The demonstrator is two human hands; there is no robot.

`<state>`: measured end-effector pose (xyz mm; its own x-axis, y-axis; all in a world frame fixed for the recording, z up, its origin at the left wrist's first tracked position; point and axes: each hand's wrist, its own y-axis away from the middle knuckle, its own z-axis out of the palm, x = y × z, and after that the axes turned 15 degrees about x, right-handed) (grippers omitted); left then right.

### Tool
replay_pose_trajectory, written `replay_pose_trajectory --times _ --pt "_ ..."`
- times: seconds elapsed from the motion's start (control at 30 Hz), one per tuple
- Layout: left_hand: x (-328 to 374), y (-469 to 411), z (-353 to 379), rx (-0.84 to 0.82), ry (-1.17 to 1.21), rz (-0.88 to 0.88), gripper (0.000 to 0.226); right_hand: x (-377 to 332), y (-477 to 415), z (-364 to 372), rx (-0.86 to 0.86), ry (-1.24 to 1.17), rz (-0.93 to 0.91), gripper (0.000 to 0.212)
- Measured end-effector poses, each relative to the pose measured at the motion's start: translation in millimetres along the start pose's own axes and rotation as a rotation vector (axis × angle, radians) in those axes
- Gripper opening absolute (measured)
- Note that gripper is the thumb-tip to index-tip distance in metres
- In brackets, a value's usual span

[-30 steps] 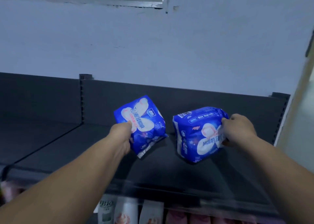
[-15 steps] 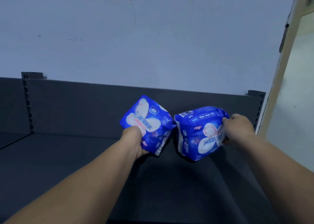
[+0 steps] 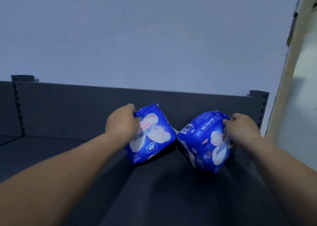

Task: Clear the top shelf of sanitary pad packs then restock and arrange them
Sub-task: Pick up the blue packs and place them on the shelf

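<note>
Two blue sanitary pad packs low over the dark top shelf (image 3: 68, 157), near its back panel (image 3: 85, 105): left pack (image 3: 151, 138) tilted, gripped by left hand (image 3: 122, 122); right pack (image 3: 205, 140) gripped by right hand (image 3: 241, 128). Fingers closed around both packs. Pale wall (image 3: 154, 45) behind.

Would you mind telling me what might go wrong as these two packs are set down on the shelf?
The left pack and right pack are both tilted, so either may topple once released. The left hand and right hand pinch only the top edges, so the soft wrapping could slip. On the bare shelf, nothing braces them.
</note>
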<state>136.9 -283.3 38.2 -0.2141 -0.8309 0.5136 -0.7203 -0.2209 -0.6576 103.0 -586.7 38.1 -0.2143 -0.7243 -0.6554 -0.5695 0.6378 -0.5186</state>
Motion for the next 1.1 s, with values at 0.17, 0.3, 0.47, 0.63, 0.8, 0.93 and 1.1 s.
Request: replay_pose_trajectory --times 0.17,0.3,0.47,0.63,0.8,0.93,1.1 --pt "16 0 -9 0.104 -0.209 0.409 0.006 -28 6 -3 0.036 0.107 -0.177 0.026" --pt "10 8 -1 -0.107 -0.296 0.643 0.015 -59 24 -7 0.134 0.138 -0.43 0.022" --pt "-11 4 -1 -0.301 -0.207 0.409 0.058 -63 51 9 -0.185 0.063 -0.55 0.046" --pt "-25 2 -1 -0.268 -0.316 0.348 0.044 -56 54 15 -0.247 0.173 -0.239 0.123" --pt "-51 -7 -6 -0.076 -0.062 0.085 0.021 -71 68 16 -0.214 0.24 -0.31 0.122" --pt "-70 -19 -18 0.037 0.553 -0.504 0.02 -105 90 23 -0.097 0.108 -0.595 0.108" --pt "-60 -18 -32 -0.116 1.107 -0.924 0.019 -142 114 37 -0.31 -0.318 -0.571 0.101"
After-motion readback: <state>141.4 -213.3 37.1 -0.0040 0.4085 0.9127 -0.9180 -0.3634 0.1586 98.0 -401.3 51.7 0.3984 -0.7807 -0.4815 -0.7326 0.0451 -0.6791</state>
